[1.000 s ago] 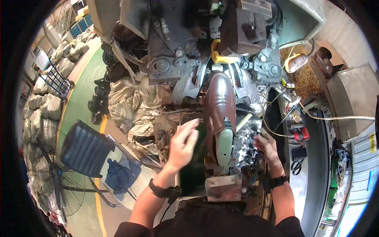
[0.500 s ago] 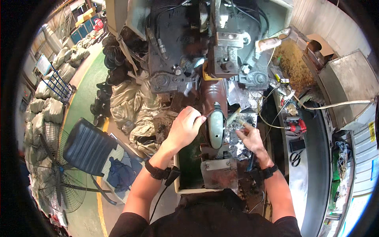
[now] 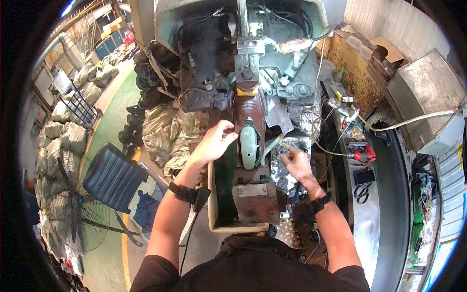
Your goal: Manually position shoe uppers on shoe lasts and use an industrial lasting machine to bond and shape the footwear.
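A brown leather shoe upper (image 3: 248, 108) sits in the middle of a dark machine (image 3: 206, 53), with its toe under a head that has a yellow block (image 3: 247, 91). Inside the upper is a pale green shoe last (image 3: 249, 148), its rounded end toward me. At the left edge of the upper is my left hand (image 3: 214, 142); its thumb and fingers are apart, the thumb tip close to the leather. To the right of the last, my right hand (image 3: 296, 164) hovers over a shiny stained metal plate, fingers loosely bent and apart. A pale slim strip (image 3: 273, 147) lies between that hand and the last.
Black scissors (image 3: 362, 193) and a phone (image 3: 364, 177) lie on the right-hand bench beside a red-handled tool (image 3: 364, 154). On the left stand a black chair (image 3: 116, 177), a floor fan (image 3: 80, 209) and a heap of pale cloth (image 3: 170, 131).
The whole view has shifted, so the machine appears farther left and higher. My left fingers have spread from a closed pose beside the upper. My right hand sits slightly farther from the last.
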`<control>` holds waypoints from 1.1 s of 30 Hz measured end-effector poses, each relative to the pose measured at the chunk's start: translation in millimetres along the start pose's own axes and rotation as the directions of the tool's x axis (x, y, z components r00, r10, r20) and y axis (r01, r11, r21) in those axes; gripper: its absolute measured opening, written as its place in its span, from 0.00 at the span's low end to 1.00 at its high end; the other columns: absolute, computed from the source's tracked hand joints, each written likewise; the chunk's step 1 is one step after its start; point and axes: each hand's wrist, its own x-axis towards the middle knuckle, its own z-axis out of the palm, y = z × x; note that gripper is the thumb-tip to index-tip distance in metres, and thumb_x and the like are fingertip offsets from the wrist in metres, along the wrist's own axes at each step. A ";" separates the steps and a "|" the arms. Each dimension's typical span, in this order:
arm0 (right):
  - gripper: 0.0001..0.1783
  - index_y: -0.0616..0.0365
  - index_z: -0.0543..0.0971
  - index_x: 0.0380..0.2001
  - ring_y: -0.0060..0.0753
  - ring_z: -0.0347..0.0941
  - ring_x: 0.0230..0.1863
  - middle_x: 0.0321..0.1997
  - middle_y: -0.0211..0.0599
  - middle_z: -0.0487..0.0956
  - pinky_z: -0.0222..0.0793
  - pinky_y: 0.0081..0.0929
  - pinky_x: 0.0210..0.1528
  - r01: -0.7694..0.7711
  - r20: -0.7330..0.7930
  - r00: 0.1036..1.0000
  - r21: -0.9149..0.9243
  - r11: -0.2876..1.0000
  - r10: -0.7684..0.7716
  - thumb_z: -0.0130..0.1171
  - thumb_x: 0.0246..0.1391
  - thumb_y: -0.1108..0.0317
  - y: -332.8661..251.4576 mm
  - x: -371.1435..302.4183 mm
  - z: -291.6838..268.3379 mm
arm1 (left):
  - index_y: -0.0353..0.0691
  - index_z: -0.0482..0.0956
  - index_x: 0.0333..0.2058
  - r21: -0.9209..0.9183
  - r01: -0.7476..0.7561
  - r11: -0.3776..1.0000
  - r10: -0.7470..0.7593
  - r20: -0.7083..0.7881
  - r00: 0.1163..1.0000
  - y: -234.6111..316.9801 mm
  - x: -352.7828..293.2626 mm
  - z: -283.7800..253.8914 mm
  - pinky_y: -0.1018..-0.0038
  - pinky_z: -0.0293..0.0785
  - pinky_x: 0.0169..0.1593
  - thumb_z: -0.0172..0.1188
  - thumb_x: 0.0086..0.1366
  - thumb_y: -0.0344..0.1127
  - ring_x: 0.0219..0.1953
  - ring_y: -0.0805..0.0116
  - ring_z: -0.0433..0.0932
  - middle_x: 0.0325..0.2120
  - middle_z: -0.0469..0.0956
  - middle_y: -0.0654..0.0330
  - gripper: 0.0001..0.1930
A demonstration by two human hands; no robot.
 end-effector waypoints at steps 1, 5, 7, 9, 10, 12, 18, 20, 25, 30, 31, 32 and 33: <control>0.25 0.61 0.78 0.57 0.41 0.83 0.30 0.31 0.51 0.85 0.76 0.37 0.36 0.016 -0.015 1.000 -0.029 0.999 -0.017 0.65 0.58 0.62 -0.8 -0.3 -0.5 | 0.37 0.72 0.47 0.064 -0.007 0.998 0.007 0.008 1.000 1.3 0.7 -2.8 0.67 0.74 0.43 0.63 0.70 0.36 0.36 0.67 0.76 0.36 0.77 0.59 0.13; 0.22 0.64 0.80 0.51 0.52 0.83 0.35 0.32 0.54 0.84 0.77 0.41 0.41 0.020 -0.028 0.999 -0.031 0.999 -0.021 0.64 0.58 0.61 -1.0 1.2 -0.5 | 0.35 0.74 0.43 0.178 -0.051 0.983 0.041 0.061 0.997 8.8 -0.6 -5.8 0.64 0.73 0.41 0.61 0.71 0.37 0.34 0.58 0.77 0.31 0.79 0.53 0.12; 0.22 0.65 0.80 0.51 0.52 0.83 0.35 0.32 0.55 0.84 0.76 0.41 0.42 0.012 -0.023 1.000 -0.011 1.000 -0.012 0.63 0.58 0.62 0.3 2.1 -0.3 | 0.33 0.73 0.38 0.233 -0.088 0.968 0.074 0.068 0.995 12.8 -4.1 -2.2 0.60 0.74 0.42 0.56 0.73 0.37 0.37 0.48 0.79 0.30 0.78 0.47 0.11; 0.21 0.63 0.81 0.51 0.54 0.83 0.35 0.32 0.55 0.84 0.76 0.41 0.42 0.045 -0.036 0.998 0.013 0.999 -0.044 0.63 0.58 0.62 1.7 2.0 -0.4 | 0.34 0.74 0.38 0.230 -0.094 0.969 0.085 0.051 0.995 16.4 -8.7 2.2 0.60 0.74 0.43 0.54 0.73 0.36 0.37 0.47 0.79 0.31 0.78 0.47 0.09; 0.21 0.62 0.81 0.51 0.55 0.83 0.35 0.32 0.55 0.84 0.76 0.41 0.42 0.042 -0.045 0.998 0.034 0.999 -0.040 0.62 0.58 0.62 2.1 1.6 -0.6 | 0.34 0.75 0.38 0.217 -0.111 0.970 0.107 0.032 0.994 18.1 -10.8 3.8 0.59 0.74 0.43 0.53 0.72 0.34 0.37 0.47 0.79 0.31 0.78 0.46 0.09; 0.20 0.60 0.81 0.52 0.56 0.82 0.35 0.32 0.54 0.84 0.76 0.42 0.43 0.048 -0.059 0.997 0.005 0.999 -0.047 0.61 0.59 0.62 2.1 -0.3 -0.6 | 0.34 0.76 0.37 0.234 -0.151 0.960 0.151 0.019 0.988 21.0 -14.1 4.2 0.59 0.74 0.43 0.52 0.72 0.32 0.37 0.45 0.78 0.31 0.77 0.46 0.08; 0.18 0.54 0.83 0.52 0.59 0.81 0.37 0.32 0.52 0.84 0.76 0.46 0.46 0.097 -0.110 0.989 -0.061 0.993 -0.103 0.58 0.60 0.61 -1.9 -6.5 1.3 | 0.31 0.76 0.38 0.310 -0.223 0.924 0.212 0.068 0.975 15.7 -16.7 -2.4 0.66 0.75 0.41 0.54 0.72 0.32 0.36 0.57 0.81 0.31 0.79 0.51 0.09; 0.18 0.52 0.83 0.51 0.59 0.81 0.37 0.32 0.51 0.84 0.76 0.48 0.47 0.080 -0.109 0.990 -0.082 0.993 -0.089 0.58 0.60 0.62 -2.8 -7.2 1.5 | 0.32 0.78 0.39 0.198 -0.135 0.971 0.130 0.038 0.991 8.1 -17.2 1.5 0.67 0.76 0.42 0.54 0.73 0.33 0.36 0.58 0.82 0.31 0.81 0.52 0.09; 0.16 0.56 0.83 0.49 0.59 0.81 0.35 0.30 0.54 0.83 0.76 0.46 0.41 0.130 -0.159 0.978 -0.035 0.991 -0.134 0.59 0.60 0.63 -2.9 -7.2 0.9 | 0.33 0.82 0.47 -0.325 0.185 0.928 -0.265 -0.221 0.939 -2.7 -19.5 23.0 0.71 0.78 0.51 0.57 0.74 0.36 0.44 0.67 0.83 0.39 0.85 0.56 0.13; 0.14 0.60 0.83 0.45 0.58 0.82 0.31 0.28 0.56 0.82 0.76 0.44 0.35 0.120 -0.173 0.978 -0.005 0.993 -0.120 0.62 0.59 0.64 -0.4 -4.6 2.5 | 0.34 0.54 0.71 -0.641 0.070 0.765 -0.289 -0.244 0.926 23.3 -20.0 57.9 0.67 0.65 0.67 0.68 0.67 0.38 0.64 0.60 0.70 0.63 0.69 0.44 0.41; 0.14 0.60 0.83 0.45 0.58 0.82 0.31 0.28 0.56 0.82 0.76 0.44 0.35 0.115 -0.170 0.979 -0.013 0.993 -0.116 0.62 0.59 0.64 0.3 -4.1 2.9 | 0.34 0.50 0.71 -0.438 0.090 0.894 -0.194 -0.200 0.960 30.6 -22.0 66.4 0.65 0.64 0.68 0.72 0.62 0.38 0.66 0.57 0.68 0.64 0.66 0.43 0.47; 0.15 0.59 0.83 0.47 0.58 0.81 0.31 0.28 0.54 0.83 0.77 0.44 0.37 0.135 -0.173 0.975 -0.021 0.991 -0.137 0.60 0.60 0.64 1.0 -3.5 3.4 | 0.35 0.47 0.72 -0.223 0.037 0.974 -0.073 -0.152 0.986 37.3 -23.5 73.6 0.63 0.63 0.69 0.76 0.57 0.39 0.67 0.54 0.66 0.66 0.63 0.41 0.54; 0.16 0.58 0.83 0.49 0.57 0.81 0.30 0.27 0.51 0.83 0.77 0.45 0.39 0.136 -0.175 0.975 -0.027 0.990 -0.139 0.58 0.60 0.65 1.7 -3.5 3.9 | 0.35 0.47 0.72 -0.079 0.016 0.997 -0.036 -0.251 0.967 43.3 -24.7 80.3 0.63 0.64 0.68 0.78 0.52 0.36 0.65 0.54 0.67 0.63 0.65 0.42 0.56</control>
